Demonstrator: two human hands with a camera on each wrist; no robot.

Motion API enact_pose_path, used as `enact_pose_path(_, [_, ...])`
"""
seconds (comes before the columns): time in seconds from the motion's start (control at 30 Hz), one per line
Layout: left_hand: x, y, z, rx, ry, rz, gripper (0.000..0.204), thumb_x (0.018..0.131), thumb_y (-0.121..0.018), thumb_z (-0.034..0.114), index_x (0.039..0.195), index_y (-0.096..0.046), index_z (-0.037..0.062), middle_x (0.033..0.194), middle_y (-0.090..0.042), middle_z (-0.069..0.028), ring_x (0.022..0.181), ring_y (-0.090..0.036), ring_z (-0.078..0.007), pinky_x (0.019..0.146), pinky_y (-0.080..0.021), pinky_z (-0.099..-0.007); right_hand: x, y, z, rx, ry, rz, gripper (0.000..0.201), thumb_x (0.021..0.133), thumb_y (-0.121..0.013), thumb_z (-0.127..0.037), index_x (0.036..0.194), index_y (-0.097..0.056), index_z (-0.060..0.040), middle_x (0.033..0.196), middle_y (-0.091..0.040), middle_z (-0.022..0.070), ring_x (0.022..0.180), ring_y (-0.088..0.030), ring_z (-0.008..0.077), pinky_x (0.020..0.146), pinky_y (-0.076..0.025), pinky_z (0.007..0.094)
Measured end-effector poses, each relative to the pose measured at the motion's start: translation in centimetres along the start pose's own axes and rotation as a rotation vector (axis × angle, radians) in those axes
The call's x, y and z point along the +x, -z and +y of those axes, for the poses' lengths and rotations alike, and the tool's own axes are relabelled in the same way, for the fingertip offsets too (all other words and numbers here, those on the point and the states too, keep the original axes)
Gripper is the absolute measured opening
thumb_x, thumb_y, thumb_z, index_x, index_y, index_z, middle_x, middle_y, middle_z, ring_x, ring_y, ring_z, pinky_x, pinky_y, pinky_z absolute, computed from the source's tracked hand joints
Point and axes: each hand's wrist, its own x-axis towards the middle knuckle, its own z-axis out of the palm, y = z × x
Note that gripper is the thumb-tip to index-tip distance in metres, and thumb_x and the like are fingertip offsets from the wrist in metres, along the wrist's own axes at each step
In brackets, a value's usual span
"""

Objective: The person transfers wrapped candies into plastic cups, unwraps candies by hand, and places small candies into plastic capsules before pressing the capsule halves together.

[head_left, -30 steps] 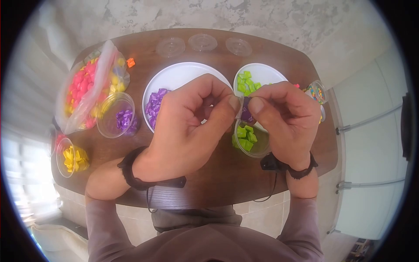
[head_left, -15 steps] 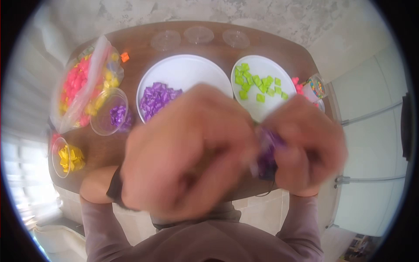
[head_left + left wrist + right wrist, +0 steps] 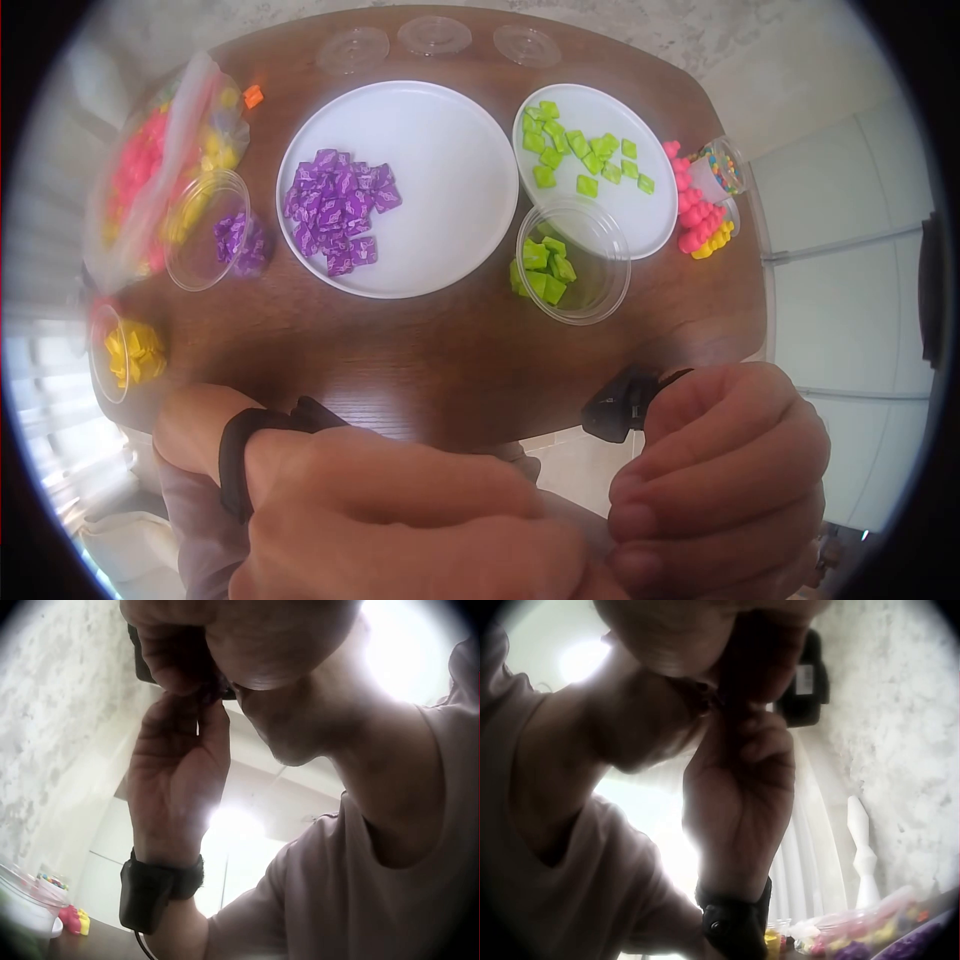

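Note:
Both hands are raised close to the wearer's mouth, fingertips together. My left hand (image 3: 400, 525) and my right hand (image 3: 725, 480) loom large at the bottom of the head view, fingers curled in. Between the pinching fingertips, a small dark bit of the purple-wrapped candy (image 3: 213, 691) shows in the left wrist view; most of it is hidden by the fingers. On the table below, purple-wrapped candies (image 3: 340, 205) lie heaped on the left side of a white plate (image 3: 440, 180). Green-wrapped candies (image 3: 580, 145) are spread over a second white plate (image 3: 640, 215).
A clear cup (image 3: 600, 290) with green candies stands before the right plate. At left are a cup of purple candies (image 3: 238, 240), a cup of yellow ones (image 3: 135, 352) and a bulging plastic bag (image 3: 165, 170). Clear lids (image 3: 435, 35) lie at the back; pink candies (image 3: 695, 210) sit far right.
Both hands, pinching the purple-wrapped candy between them, have come from over the table up toward the mouth. The plates and cups now show unobstructed in the head view.

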Motion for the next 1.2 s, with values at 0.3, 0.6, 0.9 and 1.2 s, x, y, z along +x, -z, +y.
enact_pose_path(0.3, [-0.4, -1.9, -0.7, 0.026, -0.112, 0.226, 0.025, 0.069, -0.075, 0.002, 0.078, -0.052, 0.0072, 0.078, -0.059, -0.0067, 0.058, -0.056, -0.0185, 0.044, -0.046, -0.0289, -0.2, 0.3, -0.3, 0.012, -0.015, -0.009, 0.028, 0.100, -0.062, -0.030, 0.115, -0.055, -0.0078, 0.085, -0.068, 0.0046, 0.073, -0.066, 0.0189, 0.052, -0.058, 0.0284])
enact_pose_path(0.6, [0.9, -0.2, -2.9, -0.015, -0.370, 0.005, 0.018, 0.077, -0.074, 0.003, 0.082, -0.057, 0.0044, 0.082, -0.061, -0.0072, 0.067, -0.061, -0.0207, 0.053, -0.052, -0.0331, 0.7, 4.2, -1.0, 0.032, -0.151, -0.366, 0.010, 0.096, -0.061, -0.012, 0.097, -0.067, -0.0045, 0.085, -0.068, 0.0126, 0.080, -0.070, 0.0239, 0.070, -0.059, 0.0343])
enact_pose_path(0.9, [5.2, 2.7, -9.9, -0.298, 0.252, -0.212, 0.010, 0.102, -0.058, 0.002, 0.111, -0.061, -0.0018, 0.096, -0.068, -0.0059, 0.082, -0.063, -0.0114, 0.065, -0.052, -0.0257, -0.6, 1.2, 6.7, 0.135, -0.620, 0.099, 0.012, 0.095, -0.067, 0.003, 0.107, -0.067, 0.0056, 0.097, -0.073, 0.0107, 0.087, -0.069, 0.0143, 0.079, -0.056, 0.0260])
enact_pose_path(1.2, [6.0, 3.2, -11.2, -0.475, 0.459, -0.282, 0.015, 0.098, -0.064, 0.000, 0.113, -0.067, -0.0031, 0.102, -0.069, -0.0054, 0.089, -0.064, -0.0075, 0.066, -0.053, -0.0236, -0.9, 1.1, 7.6, 0.302, -0.794, 0.102, 0.017, 0.097, -0.068, 0.002, 0.113, -0.068, 0.0070, 0.096, -0.073, 0.0087, 0.087, -0.069, 0.0108, 0.076, -0.058, 0.0240])
